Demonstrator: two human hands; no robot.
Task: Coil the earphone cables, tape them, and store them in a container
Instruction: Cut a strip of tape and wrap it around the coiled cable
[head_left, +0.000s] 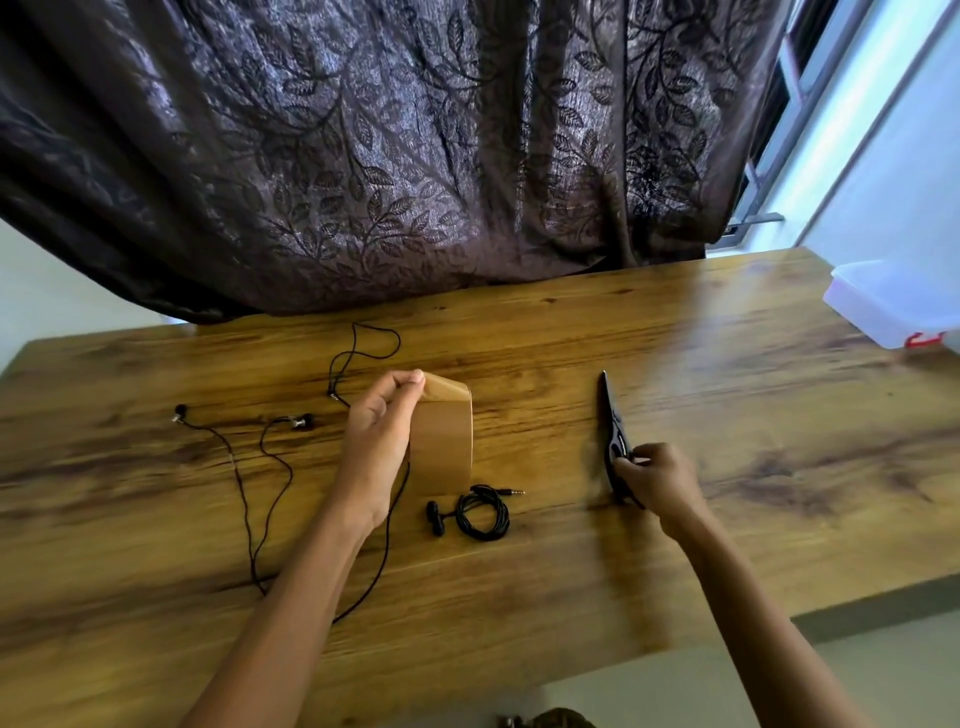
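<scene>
Now left grip (382, 431) pinches tape roll (444, 447), right grip (652, 475) clasps scissors (613, 431), coiled earphone (480, 512) between them.

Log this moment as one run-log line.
left hand: pinches free end of tape roll | right hand: grips scissors | coiled earphone: by roll | loose earphone: uncoiled, left | container: far right
</scene>
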